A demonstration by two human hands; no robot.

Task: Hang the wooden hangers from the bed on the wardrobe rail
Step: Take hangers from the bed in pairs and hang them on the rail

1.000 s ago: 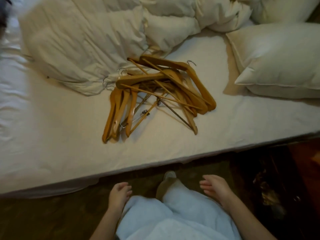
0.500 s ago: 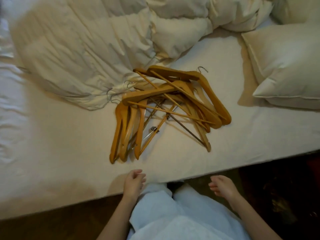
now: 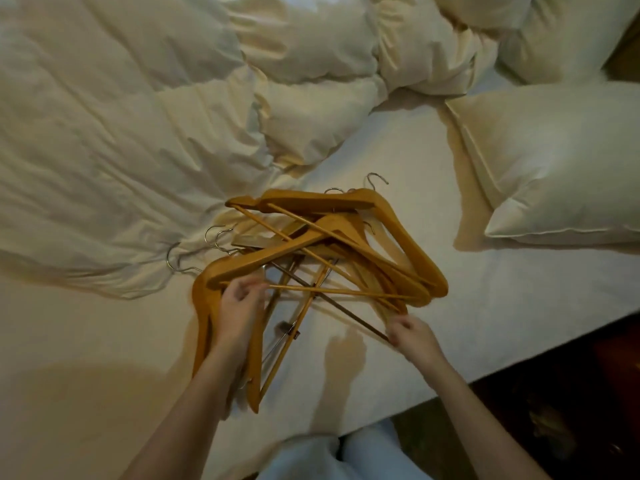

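At the left a crumpled duvet (image 3: 121, 150) covers the bed (image 3: 502, 306), and some metal hooks (image 3: 214, 237) of the pile lie against its edge. The left hand (image 3: 239, 306) is over the left end of the wooden hangers (image 3: 311, 258). Its fingers are curled and seem to pinch the thin crossbar of the top hanger, although the hand is a little blurred.

The hangers are in a tangled heap on the sheet. The upper ones run from left to right, and a few at the left point toward the person. The right hand (image 3: 412, 332) is at the near right end, with curled fingers touching the bar tips. I cannot tell if it grasps one. Each hand is near its own end, so I think a lift with both hands is being prepared. At the far right lies a pillow (image 3: 554, 161).
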